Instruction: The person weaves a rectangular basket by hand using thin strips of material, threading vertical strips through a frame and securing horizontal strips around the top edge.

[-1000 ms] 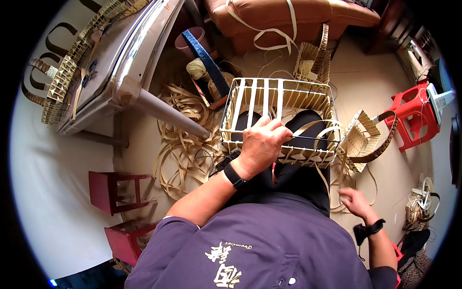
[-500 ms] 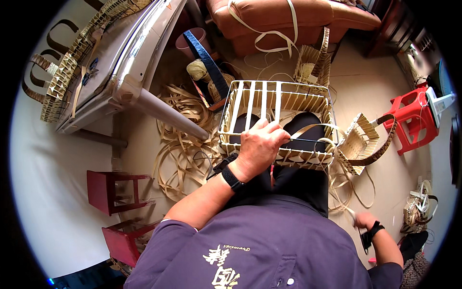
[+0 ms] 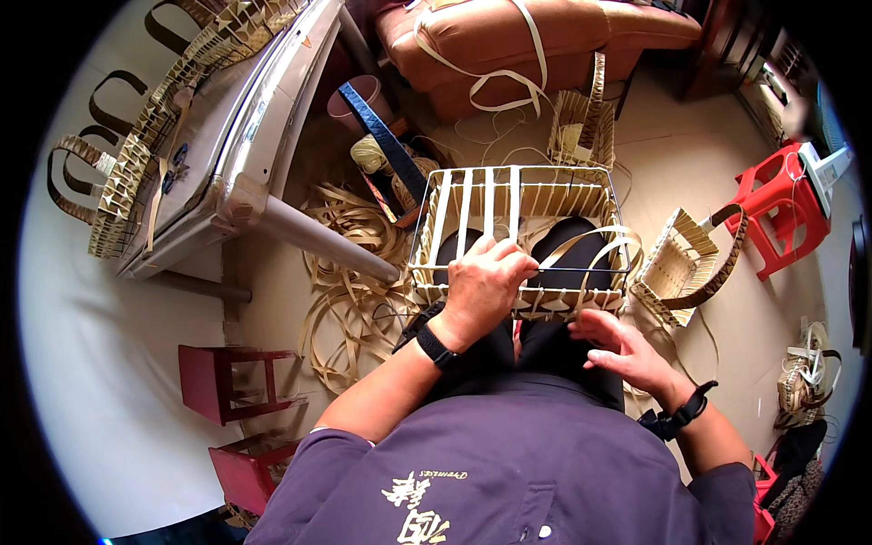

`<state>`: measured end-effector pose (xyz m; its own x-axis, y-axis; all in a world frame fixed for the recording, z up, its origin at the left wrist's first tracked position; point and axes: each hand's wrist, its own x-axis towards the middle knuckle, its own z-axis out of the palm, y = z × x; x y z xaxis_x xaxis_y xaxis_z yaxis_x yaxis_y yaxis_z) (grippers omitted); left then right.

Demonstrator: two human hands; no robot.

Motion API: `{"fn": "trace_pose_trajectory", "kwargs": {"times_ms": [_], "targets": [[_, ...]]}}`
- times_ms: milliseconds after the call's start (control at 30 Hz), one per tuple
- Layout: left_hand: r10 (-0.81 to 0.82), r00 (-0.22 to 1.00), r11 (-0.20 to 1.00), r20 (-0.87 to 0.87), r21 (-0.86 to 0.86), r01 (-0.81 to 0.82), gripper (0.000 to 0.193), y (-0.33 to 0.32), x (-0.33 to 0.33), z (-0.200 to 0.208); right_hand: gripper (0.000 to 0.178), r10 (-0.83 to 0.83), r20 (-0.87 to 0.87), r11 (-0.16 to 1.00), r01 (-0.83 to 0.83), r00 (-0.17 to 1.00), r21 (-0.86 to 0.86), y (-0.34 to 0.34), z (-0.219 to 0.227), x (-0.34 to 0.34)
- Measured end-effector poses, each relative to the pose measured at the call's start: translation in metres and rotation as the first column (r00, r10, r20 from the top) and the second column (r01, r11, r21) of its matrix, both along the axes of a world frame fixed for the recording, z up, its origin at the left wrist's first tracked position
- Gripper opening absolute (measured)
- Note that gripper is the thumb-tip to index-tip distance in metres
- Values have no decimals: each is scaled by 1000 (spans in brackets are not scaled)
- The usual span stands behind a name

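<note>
A rectangular wire-framed basket (image 3: 595, 292), with sides woven of pale strips, rests on my lap. Several white strips (image 3: 467, 214) run across the left part of its wire top. My left hand (image 3: 488, 280) is closed on the near rim wire, where a pale strip (image 3: 574, 243) comes out and loops right. The thumb and fingertips partly hide that strip's end. Beside the basket's near right corner is my right hand (image 3: 627, 352), fingers spread, with nothing visible in it.
Right of the basket stands a small handled basket (image 3: 677, 263), beyond it a red stool (image 3: 779, 209). Loose pale strips (image 3: 341, 304) lie in a heap on the left floor by a table leg (image 3: 322, 238). Farther off are another handled basket (image 3: 590, 150) and a brown sofa (image 3: 454, 68).
My right hand has come up from the lower right to the basket's near right corner, its fingers now spread. The strip's loop hangs more loosely. My left hand keeps its grip.
</note>
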<state>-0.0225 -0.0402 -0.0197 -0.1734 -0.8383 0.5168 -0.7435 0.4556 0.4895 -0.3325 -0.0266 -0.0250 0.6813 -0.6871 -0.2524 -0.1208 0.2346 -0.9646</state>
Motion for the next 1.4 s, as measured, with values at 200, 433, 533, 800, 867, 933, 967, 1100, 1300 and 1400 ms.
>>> {"fn": "trace_pose_trajectory", "kwargs": {"times_ms": [200,433,533,800,867,933,967,1100,1300,1400], "targets": [[48,998,998,46,26,-50,4,11,1,8,32,158,-347,971,-82,924,223,17,-58,-97],[25,998,1000,-52,2,-25,5,5,4,-10,30,512,-816,567,-607,-270,557,210,-195,-535],[3,1000,1000,17,27,-4,5,10,-11,7,31,395,-880,791,-391,-263,471,169,-232,-437],[-5,1000,1000,3,9,5,3,1,-4,4,45,-28,-120,978,52,992,200,5,14,-13],[3,1000,1000,-6,-5,-3,4,1,-1,4,45,128,-18,930,-114,992,350,-6,25,5],[23,1000,1000,-4,16,-23,4,5,1,7,29,270,-8,897,-248,963,367,-13,10,-20],[40,999,999,-3,36,-40,5,8,1,6,27,314,-66,896,-273,947,351,-11,-1,-39],[20,1000,1000,-10,19,-20,5,7,-6,11,18,485,-580,863,-465,655,196,47,-141,-221],[-1,999,999,-43,32,2,4,4,-12,6,27,497,-694,747,-151,-521,648,188,-190,-434],[-22,996,998,-89,49,26,3,0,-12,8,27,399,-902,793,-431,-167,431,151,-183,-380]]}}
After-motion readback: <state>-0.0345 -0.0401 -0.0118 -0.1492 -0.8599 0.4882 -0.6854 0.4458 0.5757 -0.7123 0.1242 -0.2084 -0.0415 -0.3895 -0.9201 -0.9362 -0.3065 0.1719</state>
